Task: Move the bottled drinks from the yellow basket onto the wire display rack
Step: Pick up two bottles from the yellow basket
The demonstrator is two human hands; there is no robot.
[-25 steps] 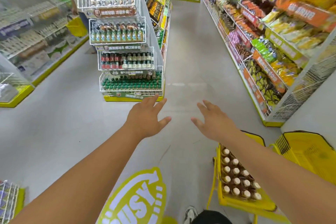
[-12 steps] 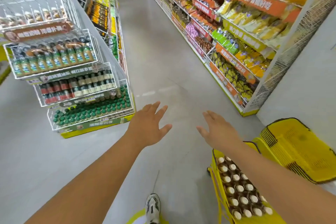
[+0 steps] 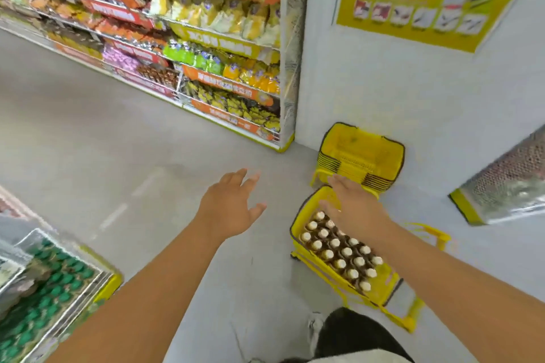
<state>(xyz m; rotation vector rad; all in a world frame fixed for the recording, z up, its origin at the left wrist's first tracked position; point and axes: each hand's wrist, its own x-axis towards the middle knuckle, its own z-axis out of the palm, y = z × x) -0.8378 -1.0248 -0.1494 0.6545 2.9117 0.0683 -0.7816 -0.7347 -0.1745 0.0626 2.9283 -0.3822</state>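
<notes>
A yellow basket (image 3: 298, 224) stands on the floor at the lower right, filled with several brown bottled drinks (image 3: 339, 253) with cream caps. My right hand (image 3: 354, 206) hovers over the basket's far end with fingers spread, holding nothing. Out over bare floor to the basket's left, my left hand (image 3: 233, 203) is open and empty. The wire display rack (image 3: 56, 280) shows only its lowest tier at the lower left, packed with green-capped bottles.
A stack of empty yellow baskets (image 3: 359, 156) sits against the white wall behind the full basket. A snack shelf (image 3: 206, 68) lines the aisle's far side. My shoe and dark trouser leg (image 3: 348, 333) are beside the basket. A metal-mesh shelf end (image 3: 507, 183) is at right.
The view has swung right and down, away from the rack and toward the basket. My right hand has come over the bottles; both hands stay empty.
</notes>
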